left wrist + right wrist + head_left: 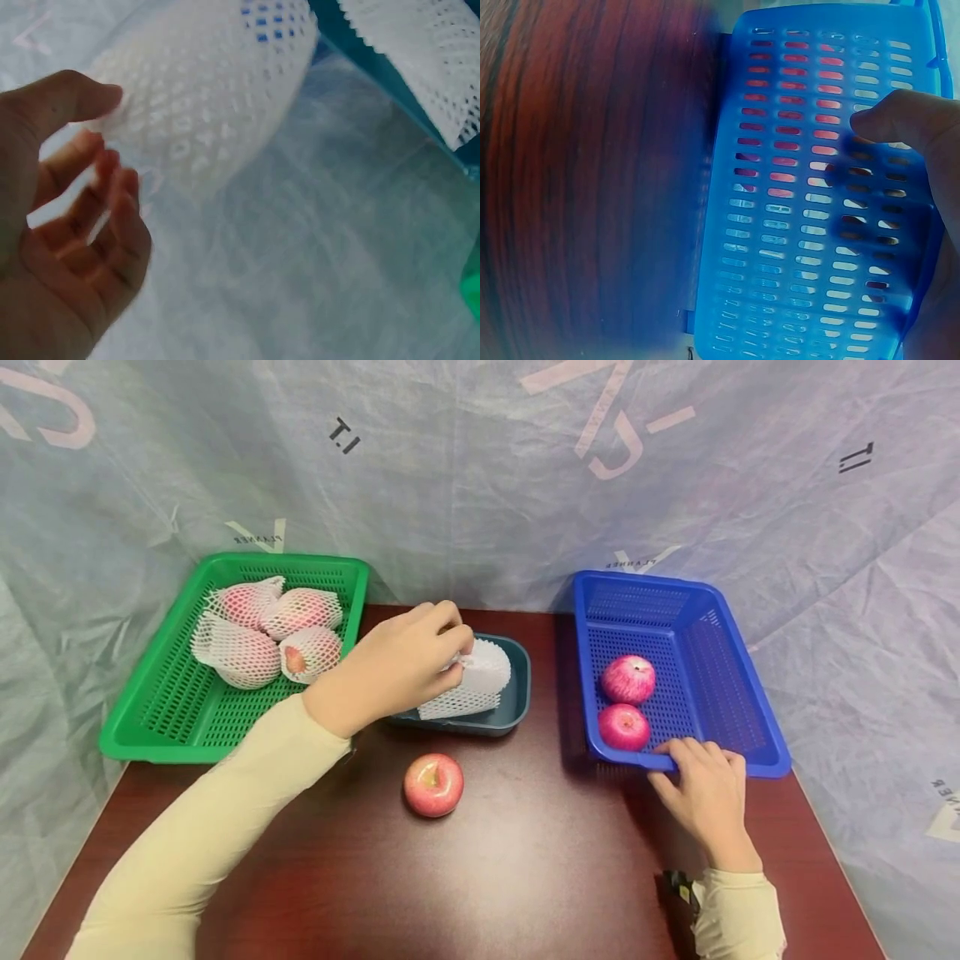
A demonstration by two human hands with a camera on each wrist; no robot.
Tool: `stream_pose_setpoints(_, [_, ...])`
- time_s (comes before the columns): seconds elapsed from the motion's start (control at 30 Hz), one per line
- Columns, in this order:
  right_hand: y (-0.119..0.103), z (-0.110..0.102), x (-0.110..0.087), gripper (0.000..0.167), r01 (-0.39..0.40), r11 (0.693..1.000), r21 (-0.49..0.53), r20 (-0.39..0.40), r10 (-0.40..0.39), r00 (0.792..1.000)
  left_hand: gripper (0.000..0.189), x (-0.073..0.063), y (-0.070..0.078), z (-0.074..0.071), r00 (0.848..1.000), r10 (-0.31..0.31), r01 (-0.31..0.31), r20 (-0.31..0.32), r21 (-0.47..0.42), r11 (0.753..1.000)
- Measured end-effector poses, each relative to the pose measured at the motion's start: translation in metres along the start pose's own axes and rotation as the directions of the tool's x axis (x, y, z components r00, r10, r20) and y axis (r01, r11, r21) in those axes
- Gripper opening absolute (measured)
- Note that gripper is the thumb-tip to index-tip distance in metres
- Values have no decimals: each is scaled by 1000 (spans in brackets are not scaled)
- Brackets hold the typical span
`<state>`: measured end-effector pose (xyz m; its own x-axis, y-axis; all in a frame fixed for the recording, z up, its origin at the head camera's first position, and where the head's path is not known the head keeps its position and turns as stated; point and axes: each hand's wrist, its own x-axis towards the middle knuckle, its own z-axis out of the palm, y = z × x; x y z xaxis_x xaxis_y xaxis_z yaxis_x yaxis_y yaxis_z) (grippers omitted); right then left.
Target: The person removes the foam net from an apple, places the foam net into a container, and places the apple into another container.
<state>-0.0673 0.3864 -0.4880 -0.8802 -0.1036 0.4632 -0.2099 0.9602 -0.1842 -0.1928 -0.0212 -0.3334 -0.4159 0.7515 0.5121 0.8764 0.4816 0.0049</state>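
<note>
My left hand (pixel 401 660) is over the dark teal tray (pixel 522 693) and pinches a white foam fruit net (pixel 202 90) between thumb and fingers. More white foam netting (pixel 468 700) lies in the tray under it. With my right hand (pixel 708 785) I grip the near rim of the blue basket (pixel 697 660), thumb (pixel 889 120) outside the slotted wall and fingers over the edge. Inside that basket, two red apples (pixel 628 680) sit along its left side. One bare red apple (pixel 433 785) stands on the table in front of the tray.
A green basket (pixel 172 718) at the left holds several apples in foam nets (pixel 243 652). All of this stands on a dark red-brown wooden table (pixel 495 877). A grey printed cloth (pixel 465 485) hangs behind and at the sides.
</note>
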Motion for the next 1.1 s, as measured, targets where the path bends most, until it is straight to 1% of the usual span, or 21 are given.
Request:
stream_pose_setpoints(0.07, [1,1,0,19,-1,1000,-3,-1,1,1000,8,6,-3,16,1000,5,-3,-25,85,996])
stream_pose_setpoints(0.13, [1,1,-1,19,-3,1000,-4,-2,3,1000,12,11,-5,34,999,10,-3,-42,165,986])
stream_pose_setpoints(0.2, [1,1,-1,19,-3,1000,-3,-1,3,1000,16,14,-7,53,999,3,5,-39,216,976])
stream_pose_setpoints(0.23, [1,1,-1,19,-3,1000,-3,0,3,1000,18,15,-7,63,1000,-8,12,-20,232,973])
stream_pose_setpoints(0.3, [1,2,-1,20,-1,1000,0,-1,1,1000,19,16,-7,80,998,-41,28,54,217,976])
stream_pose_setpoints(0.33, [0,2,-1,20,0,1000,1,-1,0,1000,19,16,-7,88,992,-64,40,110,200,979])
stream_pose_setpoints(0.37, [0,2,-1,20,1,1000,2,-1,-1,1000,20,16,-7,96,980,-89,59,175,174,983])
stream_pose_setpoints(0.4, [0,3,0,20,3,1000,2,-2,-3,1000,20,15,-7,102,962,-116,81,247,147,986])
stream_pose_setpoints(0.43, [-1,3,0,20,5,1000,2,-3,-5,1000,22,15,-6,107,939,-141,107,314,122,987])
stream_pose_setpoints(0.47, [-1,3,0,20,7,1000,1,-4,-7,1000,23,14,-6,112,909,-164,136,382,100,986])
stream_pose_setpoints(0.57, [-1,3,1,20,12,1000,0,-8,-12,1000,30,13,-6,121,808,-211,217,550,55,975])
stream_pose_setpoints(0.6, [-1,3,1,20,13,1000,-1,-10,-13,1000,32,12,-6,122,774,-219,238,593,49,970])
stream_pose_setpoints(0.67, [-1,3,1,21,13,1000,-2,-14,-13,1000,35,12,-6,125,713,-229,274,663,38,961])
stream_pose_setpoints(0.7, [-1,3,1,21,12,1000,-3,-14,-12,1000,36,12,-6,126,689,-230,289,687,30,957])
stream_pose_setpoints(0.73, [-1,3,1,21,11,1000,-3,-14,-11,1000,36,11,-7,127,674,-227,296,704,25,955])
stream_pose_setpoints(0.77, [-1,3,1,21,9,1000,-4,-13,-9,1000,34,11,-7,128,663,-222,299,715,19,954])
stream_pose_setpoints(0.8, [-1,3,1,21,8,1000,-5,-12,-8,1000,32,11,-8,129,658,-218,300,720,14,954])
stream_pose_setpoints(0.83, [-1,3,1,21,8,1000,-6,-10,-8,1000,30,11,-8,129,660,-214,300,721,8,954])
stream_pose_setpoints(0.87, [-1,4,1,21,7,1000,-7,-9,-7,1000,28,11,-9,128,668,-207,295,715,1,956])
stream_pose_setpoints(0.97, [0,4,0,20,9,1000,-5,-10,-10,1000,20,11,-10,122,715,-198,283,671,-19,959])
stream_pose_setpoints(1.1, [2,2,-1,21,18,1000,0,-29,-18,999,15,14,-8,101,800,-190,253,570,-34,967])
